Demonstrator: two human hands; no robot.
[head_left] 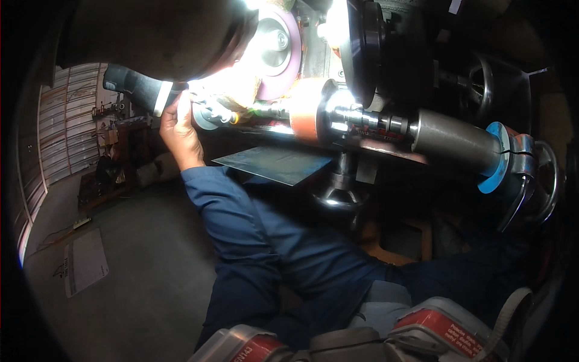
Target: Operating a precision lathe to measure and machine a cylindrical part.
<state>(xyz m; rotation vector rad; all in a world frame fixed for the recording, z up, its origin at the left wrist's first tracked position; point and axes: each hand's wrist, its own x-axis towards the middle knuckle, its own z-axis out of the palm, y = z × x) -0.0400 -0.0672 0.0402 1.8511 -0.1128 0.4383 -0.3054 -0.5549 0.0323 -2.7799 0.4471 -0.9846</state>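
Note:
My left hand (pixel 183 133) is raised at the left end of a machine, its thumb and fingers brought together beside a grey disc (pixel 206 118). What the fingertips grip is hidden by glare. Just beyond them is a black cylinder (pixel 137 90) with a pale band. A shiny stepped metal shaft (pixel 395 124) runs across the machine to the right, passing an orange ring (pixel 306 112). Behind it a pinkish-purple grinding wheel (pixel 292 51) stands in very bright light. My right hand cannot be seen.
A grey cylindrical housing (pixel 452 139) with a blue collar (pixel 494 158) supports the shaft's right end. Handwheels (pixel 550 187) stand at the right. A flat metal plate (pixel 277 164) juts above my legs. Respirator filters (pixel 443 329) cross the lower edge. A pale board (pixel 86 263) lies on the floor.

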